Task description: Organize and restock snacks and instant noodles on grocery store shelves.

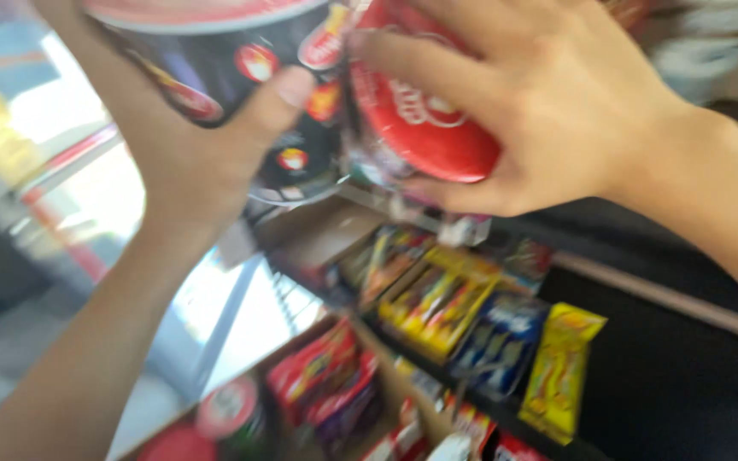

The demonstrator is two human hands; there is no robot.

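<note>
Left hand [194, 149] gripping black cup [207, 60], right hand [548, 102] clutching red-lidded cup [424, 128], both blurred, tops cropped.

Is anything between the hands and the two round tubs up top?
No. The left hand already grips the black round tub, and the right hand wraps the red-lidded round tub; nothing lies between.

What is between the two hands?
Two cups, in the head view: a black cup in the left hand, a red-lidded cup in the right hand.
</note>
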